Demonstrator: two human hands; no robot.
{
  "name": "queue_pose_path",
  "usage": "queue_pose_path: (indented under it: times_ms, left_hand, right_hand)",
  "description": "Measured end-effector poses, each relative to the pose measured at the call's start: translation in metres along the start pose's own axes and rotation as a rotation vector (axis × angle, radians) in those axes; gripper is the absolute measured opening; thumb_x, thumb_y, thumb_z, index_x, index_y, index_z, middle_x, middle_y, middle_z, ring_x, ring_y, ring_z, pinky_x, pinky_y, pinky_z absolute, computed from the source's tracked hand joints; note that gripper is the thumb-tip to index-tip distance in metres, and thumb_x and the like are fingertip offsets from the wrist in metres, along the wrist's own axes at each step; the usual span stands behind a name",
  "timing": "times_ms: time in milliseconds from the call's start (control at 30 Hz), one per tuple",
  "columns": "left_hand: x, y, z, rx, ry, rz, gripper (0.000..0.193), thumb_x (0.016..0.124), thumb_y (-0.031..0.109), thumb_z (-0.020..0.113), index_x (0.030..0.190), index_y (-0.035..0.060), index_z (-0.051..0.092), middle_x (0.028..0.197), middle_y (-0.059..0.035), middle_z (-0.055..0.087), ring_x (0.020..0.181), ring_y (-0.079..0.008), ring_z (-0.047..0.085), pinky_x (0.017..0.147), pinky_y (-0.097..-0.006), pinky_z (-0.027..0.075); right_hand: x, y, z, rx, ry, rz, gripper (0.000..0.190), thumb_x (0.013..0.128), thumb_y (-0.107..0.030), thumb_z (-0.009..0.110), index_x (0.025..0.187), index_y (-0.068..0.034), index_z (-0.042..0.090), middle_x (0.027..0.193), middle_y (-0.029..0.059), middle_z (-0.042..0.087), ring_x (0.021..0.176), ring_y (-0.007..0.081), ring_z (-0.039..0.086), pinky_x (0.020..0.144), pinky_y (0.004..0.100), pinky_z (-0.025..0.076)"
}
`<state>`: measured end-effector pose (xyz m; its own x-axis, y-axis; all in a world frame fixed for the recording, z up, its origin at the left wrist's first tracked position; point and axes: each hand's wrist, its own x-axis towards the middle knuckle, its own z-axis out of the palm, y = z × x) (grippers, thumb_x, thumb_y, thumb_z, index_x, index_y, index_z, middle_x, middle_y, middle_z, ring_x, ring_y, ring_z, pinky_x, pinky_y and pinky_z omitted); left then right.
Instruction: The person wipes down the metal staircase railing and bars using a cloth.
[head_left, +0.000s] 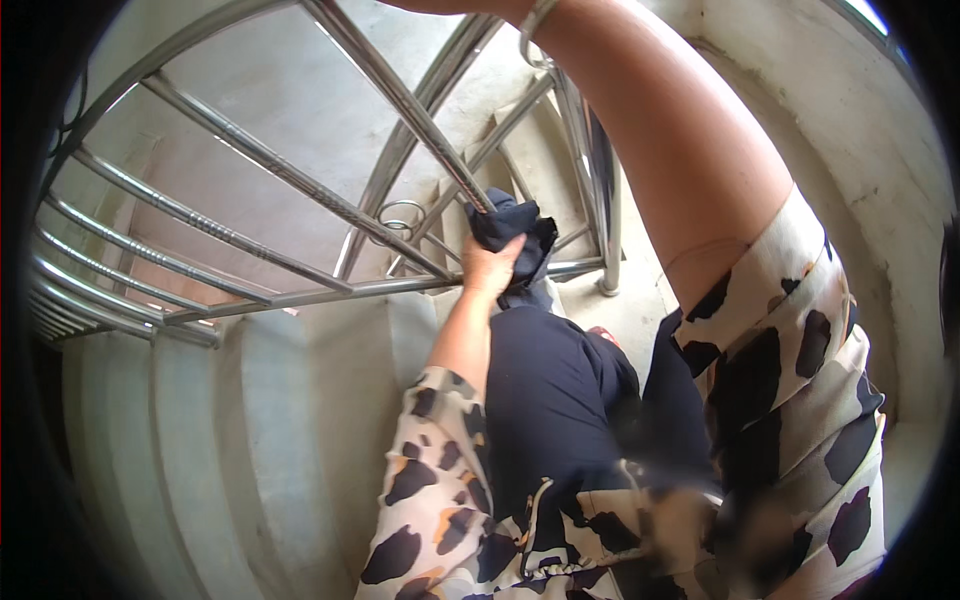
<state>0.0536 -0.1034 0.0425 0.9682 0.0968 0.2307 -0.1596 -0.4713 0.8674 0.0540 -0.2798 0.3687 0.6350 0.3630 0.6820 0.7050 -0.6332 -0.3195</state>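
Note:
My left hand (489, 268) grips a dark cloth (517, 225), bunched around the lower part of a shiny metal baluster (420, 120). The thumb presses on the cloth from the right. At the top edge of the picture, only a sliver of my right hand (469, 6) shows, near the upper end of the stair railing. Its fingers are cut off, so what it touches is hidden. A bracelet (534, 34) circles that wrist. Below the cloth runs the railing's bottom rail (367, 288).
Concrete steps (277, 420) descend at the left, beside the curved metal handrail (202, 30). More steps (544, 142) lie beyond the railing. A metal post (611, 247) stands at right of the cloth. A worn, pale wall (832, 112) bounds the right side.

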Motion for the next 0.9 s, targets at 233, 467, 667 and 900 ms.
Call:
queue_pose_path:
  times_ms: [233, 467, 667, 900]
  left_hand:
    - [0.024, 0.086, -0.048, -0.120, -0.104, 0.030, 0.037, 0.066, 0.007, 0.076, 0.101, 0.0026, 0.063, 0.096, -0.0055, 0.065, 0.085, -0.0160, 0.061, 0.080, -0.0298, 0.047]
    - [0.092, 0.230, -0.102, -0.447, 0.066, 0.392, 0.038, 0.068, 0.006, 0.071, 0.103, -0.0020, 0.059, 0.094, -0.0089, 0.063, 0.077, -0.0202, 0.062, 0.068, -0.0317, 0.052]
    - [0.072, 0.199, -0.067, -0.345, 0.219, 0.389, 0.034, 0.074, 0.016, 0.070, 0.101, -0.0025, 0.061, 0.095, -0.0084, 0.063, 0.082, -0.0175, 0.060, 0.074, -0.0300, 0.047]
    - [0.043, 0.123, -0.021, -0.437, 0.169, 0.286, 0.032, 0.077, 0.022, 0.070, 0.100, 0.0007, 0.063, 0.095, -0.0043, 0.065, 0.087, -0.0134, 0.059, 0.080, -0.0277, 0.044]
  right_hand:
    - [-0.008, 0.000, -0.002, 0.033, 0.013, -0.024, 0.059, 0.089, -0.048, 0.039, 0.092, 0.006, 0.064, 0.091, 0.0258, 0.062, 0.091, 0.0383, 0.059, 0.084, 0.0417, 0.044]
    - [-0.009, -0.002, 0.000, 0.045, 0.042, -0.044, 0.061, 0.091, -0.048, 0.036, 0.088, 0.006, 0.064, 0.086, 0.0270, 0.062, 0.086, 0.0381, 0.061, 0.082, 0.0407, 0.045]
    - [-0.008, 0.002, -0.004, 0.023, -0.004, -0.074, 0.063, 0.091, -0.049, 0.035, 0.089, 0.007, 0.064, 0.087, 0.0278, 0.061, 0.089, 0.0389, 0.060, 0.083, 0.0411, 0.045]
    - [-0.003, -0.002, 0.001, -0.003, -0.007, 0.074, 0.063, 0.090, -0.049, 0.037, 0.094, 0.008, 0.063, 0.093, 0.0278, 0.061, 0.094, 0.0382, 0.059, 0.086, 0.0413, 0.044]
